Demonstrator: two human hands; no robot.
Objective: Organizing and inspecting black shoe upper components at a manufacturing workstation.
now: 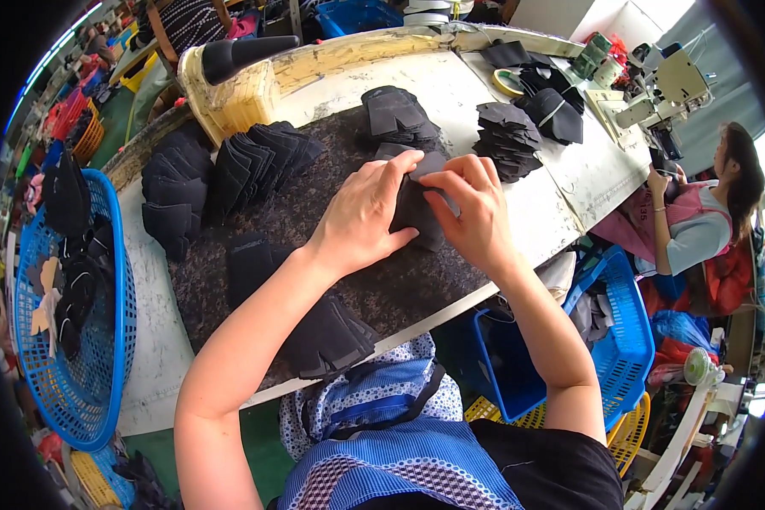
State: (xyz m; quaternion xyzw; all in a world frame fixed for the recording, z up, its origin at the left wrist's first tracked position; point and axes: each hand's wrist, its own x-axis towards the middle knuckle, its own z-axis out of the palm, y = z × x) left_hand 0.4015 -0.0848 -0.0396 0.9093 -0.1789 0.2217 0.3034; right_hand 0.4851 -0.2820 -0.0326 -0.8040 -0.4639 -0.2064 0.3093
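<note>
A dark cut piece of fabric [418, 212] lies between my hands over the speckled dark board [314, 225]. My left hand [367, 212] holds its left side, thumb near the lower part and index finger at the top. With bent fingers, my right hand [474, 211] pinches the piece's upper right edge. Just beyond my fingers sits a stack of black pieces [397, 115]. Another stack of black pieces [508, 140] stands right of my right hand. Fanned black pieces [263, 163] lie to the left, and a pile of notched black pieces [330, 340] lies under my left forearm's side.
A blue basket [121, 297] with black pieces stands left of the table. A dark cone-shaped form [246, 58] is mounted on a wooden block at the far edge. Blue crates [616, 340] stand at the right. A co-worker [697, 212] sits by a sewing machine [676, 85].
</note>
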